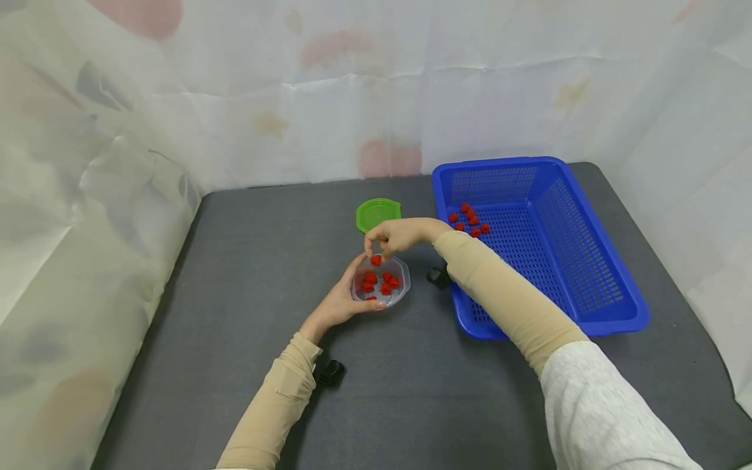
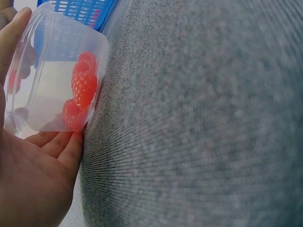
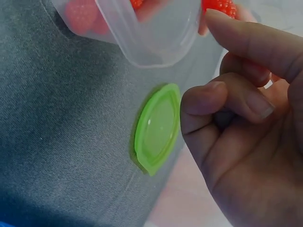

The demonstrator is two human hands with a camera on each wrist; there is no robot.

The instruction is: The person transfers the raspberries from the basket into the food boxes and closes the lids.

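My left hand (image 1: 336, 304) grips a clear plastic container (image 1: 402, 294) on the grey table, its thumb on the near side and fingers round the far left. Several red raspberries lie in the container; in the left wrist view, raspberries (image 2: 84, 90) show through its wall. Above the container's far rim, my right hand (image 1: 407, 235) pinches one raspberry (image 1: 376, 260) between thumb and finger. That held raspberry (image 3: 219, 6) appears at the top of the right wrist view, partly cut off, while the other fingers curl toward the palm.
A green lid (image 1: 378, 213) lies flat on the table (image 1: 264, 261) just beyond the container. To the right stands a blue perforated basket (image 1: 613, 261), several raspberries (image 1: 472, 220) in its far left part. My right forearm crosses over its left rim. Patterned cloth hangs behind and at the sides.
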